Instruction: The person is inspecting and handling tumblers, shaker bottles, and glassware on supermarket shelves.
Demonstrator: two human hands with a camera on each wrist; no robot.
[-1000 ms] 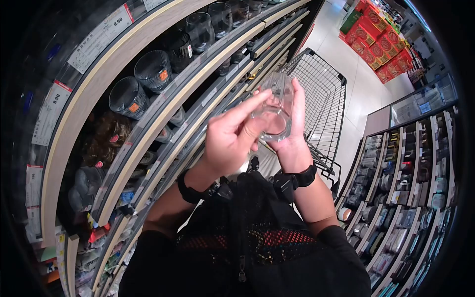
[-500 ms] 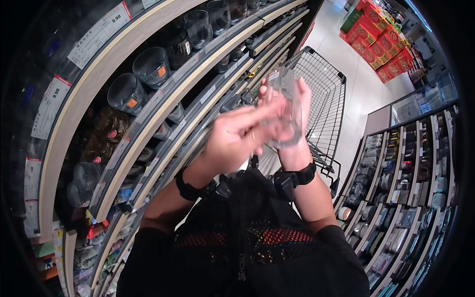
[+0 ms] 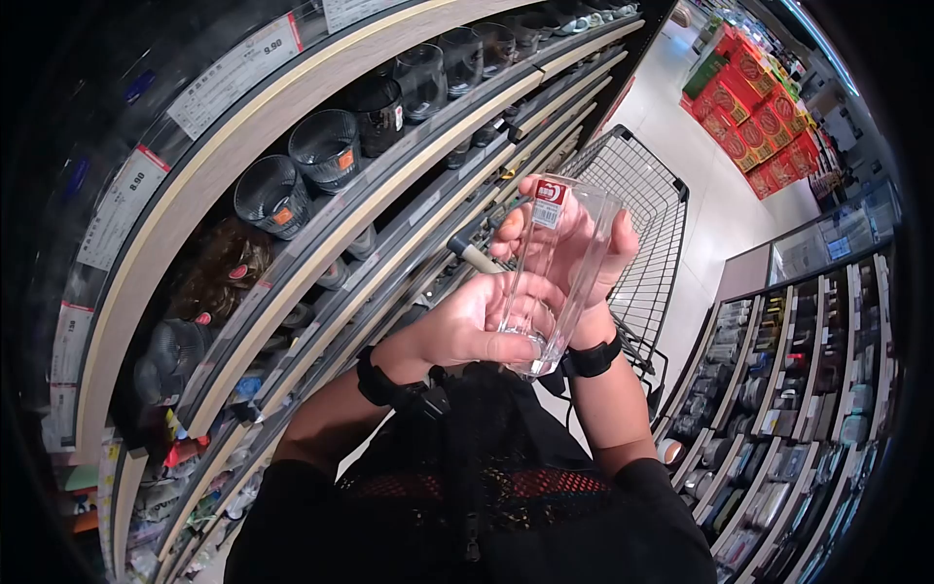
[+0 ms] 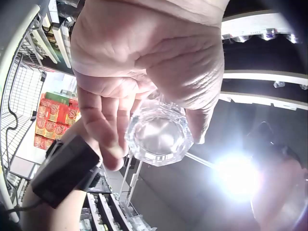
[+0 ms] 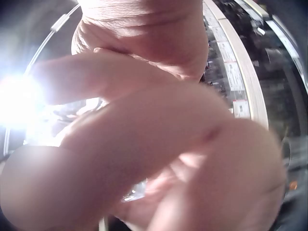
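Note:
A tall clear faceted glass [image 3: 569,263], with a red and white barcode sticker [image 3: 547,202] near its top, leans in both hands in the head view. My left hand [image 3: 477,321] grips its lower end, with the thumb across the near side. Behind the glass, my right hand [image 3: 603,248] holds the upper part, fingertips curling round the left side and thumb on the right. In the left wrist view, the glass's thick base [image 4: 159,139] shows between the left hand's [image 4: 149,62] thumb and fingers. Blurred fingers [image 5: 144,120] hide most of the glass in the right wrist view.
Shelves [image 3: 457,122] run along my left, with ribbed tumblers [image 3: 272,200] and price tags [image 3: 238,73]. A wire shopping cart [image 3: 657,209] stands beyond my hands. Red boxes [image 3: 754,122] are stacked farther off, and more shelves [image 3: 778,389] stand on the right.
The glass has come nearer my body and turned so its stickered side faces up. My left hand has moved from the glass's side to a grip round its lower end.

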